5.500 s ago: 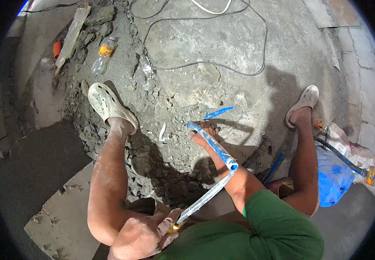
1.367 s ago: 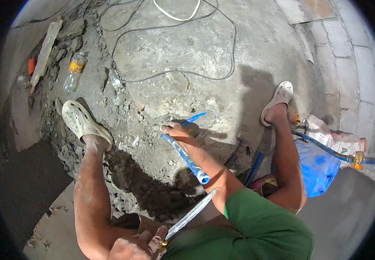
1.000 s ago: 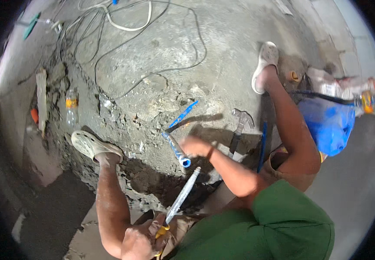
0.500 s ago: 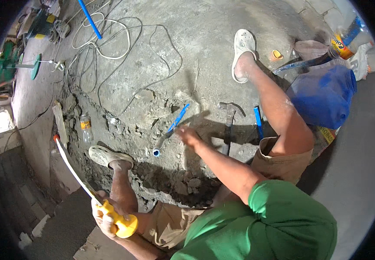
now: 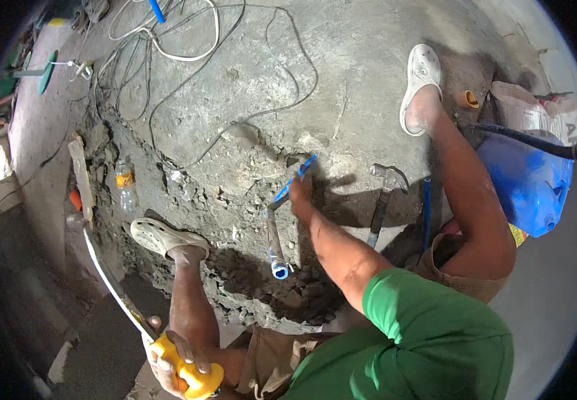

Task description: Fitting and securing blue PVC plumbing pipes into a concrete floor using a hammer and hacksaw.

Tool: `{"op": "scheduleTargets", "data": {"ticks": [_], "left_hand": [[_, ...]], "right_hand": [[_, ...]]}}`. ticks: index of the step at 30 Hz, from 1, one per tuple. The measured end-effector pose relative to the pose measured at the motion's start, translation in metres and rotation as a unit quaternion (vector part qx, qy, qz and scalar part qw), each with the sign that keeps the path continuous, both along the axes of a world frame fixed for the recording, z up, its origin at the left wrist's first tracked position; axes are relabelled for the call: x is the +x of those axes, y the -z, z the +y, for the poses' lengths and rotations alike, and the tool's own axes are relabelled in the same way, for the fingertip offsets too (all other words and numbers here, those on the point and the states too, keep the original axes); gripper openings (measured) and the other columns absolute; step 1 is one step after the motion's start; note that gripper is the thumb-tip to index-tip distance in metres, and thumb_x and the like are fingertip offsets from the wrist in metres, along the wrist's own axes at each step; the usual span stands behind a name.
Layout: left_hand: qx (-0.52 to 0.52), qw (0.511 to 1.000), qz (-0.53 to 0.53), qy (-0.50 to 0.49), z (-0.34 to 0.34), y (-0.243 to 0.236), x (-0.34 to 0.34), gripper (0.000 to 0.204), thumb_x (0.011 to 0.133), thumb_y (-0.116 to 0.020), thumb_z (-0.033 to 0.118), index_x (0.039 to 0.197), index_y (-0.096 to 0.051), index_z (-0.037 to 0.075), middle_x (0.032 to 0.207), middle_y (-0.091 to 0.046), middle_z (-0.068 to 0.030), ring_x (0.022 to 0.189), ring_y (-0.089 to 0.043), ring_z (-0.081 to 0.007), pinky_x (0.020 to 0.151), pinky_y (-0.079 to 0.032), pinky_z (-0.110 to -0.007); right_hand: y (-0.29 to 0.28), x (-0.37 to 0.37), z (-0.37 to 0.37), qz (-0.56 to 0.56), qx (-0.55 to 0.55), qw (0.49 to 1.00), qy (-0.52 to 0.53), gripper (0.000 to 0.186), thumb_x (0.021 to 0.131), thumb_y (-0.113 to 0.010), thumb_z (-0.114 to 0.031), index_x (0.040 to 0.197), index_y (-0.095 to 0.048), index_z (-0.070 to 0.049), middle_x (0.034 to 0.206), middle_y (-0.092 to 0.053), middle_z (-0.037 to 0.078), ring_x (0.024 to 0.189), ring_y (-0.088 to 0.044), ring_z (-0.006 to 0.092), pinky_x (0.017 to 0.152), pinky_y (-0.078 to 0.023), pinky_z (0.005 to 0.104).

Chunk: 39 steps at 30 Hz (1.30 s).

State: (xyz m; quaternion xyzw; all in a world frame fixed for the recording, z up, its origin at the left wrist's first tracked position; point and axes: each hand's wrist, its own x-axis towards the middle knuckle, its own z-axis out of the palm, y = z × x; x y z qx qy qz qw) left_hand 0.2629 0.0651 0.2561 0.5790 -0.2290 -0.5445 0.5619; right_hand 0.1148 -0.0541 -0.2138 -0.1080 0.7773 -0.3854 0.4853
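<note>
In my left hand [image 5: 175, 360] is a hacksaw [image 5: 185, 370], gripped by its yellow handle. Its long pale frame curves up and away to the left, seen nearly edge-on. My right hand [image 5: 302, 197] has its fingers closed round a blue pipe [image 5: 282, 195] that lies over broken ground. The pipe bends at an elbow, and its mud-covered lower length [image 5: 274, 243] ends in an open blue mouth near me. To the right of that hand lies a claw hammer [image 5: 383, 197] with a dark handle. A slim blue piece [image 5: 426, 207] rests beside my right leg.
A trench with loose rubble [image 5: 288, 293] runs between my feet. Cables [image 5: 188, 53] coil over the concrete at far left. A plastic bottle [image 5: 126, 190] stands near my left foot. On the right are a blue jug [image 5: 528, 183], a black hose [image 5: 522, 135], sacks [image 5: 528, 110] and an orange pipe fitting [image 5: 467, 100].
My right hand has moved up along the blue pipe and closed on it. The pipe's open end now appears lower and farther right. The hacksaw stays in my left hand; the whole view has shifted.
</note>
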Motion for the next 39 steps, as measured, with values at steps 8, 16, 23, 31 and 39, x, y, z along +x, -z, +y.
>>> {"op": "scheduleTargets", "data": {"ticks": [8, 16, 23, 31, 39], "left_hand": [[0.062, 0.996, -0.025, -0.053, 0.005, 0.024, -0.012, 0.065, 0.084, -0.064, 0.020, 0.133, -0.032, -0.008, 0.069, -0.052, -0.0128, 0.043, -0.051, -0.0166, 0.036, -0.045, -0.025], [0.065, 0.997, 0.029, -0.030, 0.008, 0.009, -0.016, 0.057, 0.084, -0.063, 0.019, 0.128, -0.036, -0.004, 0.074, -0.054, -0.0161, 0.056, -0.059, -0.0201, 0.047, -0.050, -0.028], [0.029, 0.971, 0.186, -0.146, 0.002, 0.012, 0.000, 0.029, 0.093, -0.056, 0.021, 0.112, -0.058, 0.000, 0.086, -0.061, -0.0079, 0.067, -0.060, -0.0170, 0.059, -0.053, -0.027], [-0.032, 0.930, 0.274, -0.241, 0.070, 0.052, 0.059, 0.017, 0.093, -0.056, 0.019, 0.092, -0.062, 0.003, 0.077, -0.068, -0.0080, 0.063, -0.067, -0.0181, 0.053, -0.057, -0.029], [-0.151, 0.932, 0.272, -0.188, 0.139, 0.087, 0.018, 0.017, 0.094, -0.050, 0.015, 0.106, -0.055, 0.004, 0.092, -0.063, -0.0064, 0.079, -0.062, -0.0151, 0.076, -0.052, -0.026]], "right_hand": [[-0.015, 0.045, 0.077, -0.276, 0.128, 0.953, -0.009, 0.033, 0.092, -0.055, -0.027, 0.112, -0.054, -0.002, 0.106, -0.061, 0.019, 0.091, -0.059, 0.0300, 0.083, -0.045, 0.0428], [-0.102, -0.005, 0.134, -0.368, 0.257, 0.632, -0.632, 0.062, 0.094, -0.048, -0.046, 0.133, -0.044, 0.002, 0.124, -0.054, 0.024, 0.092, -0.065, 0.0354, 0.060, -0.057, 0.0399], [-0.186, -0.103, 0.108, 0.010, 0.196, 0.657, -0.728, 0.034, 0.091, -0.054, -0.028, 0.114, -0.057, -0.003, 0.097, -0.065, 0.016, 0.079, -0.068, 0.0259, 0.060, -0.057, 0.0361], [-0.266, -0.298, 0.082, -0.030, 0.005, 0.878, -0.477, 0.035, 0.092, -0.055, -0.029, 0.119, -0.057, -0.006, 0.101, -0.066, 0.007, 0.079, -0.063, 0.0164, 0.059, -0.051, 0.0318], [-0.350, -0.339, 0.132, -0.164, -0.105, 0.952, -0.235, 0.039, 0.094, -0.053, -0.036, 0.116, -0.055, -0.004, 0.093, -0.065, 0.008, 0.078, -0.061, 0.0162, 0.061, -0.050, 0.0306]]}}
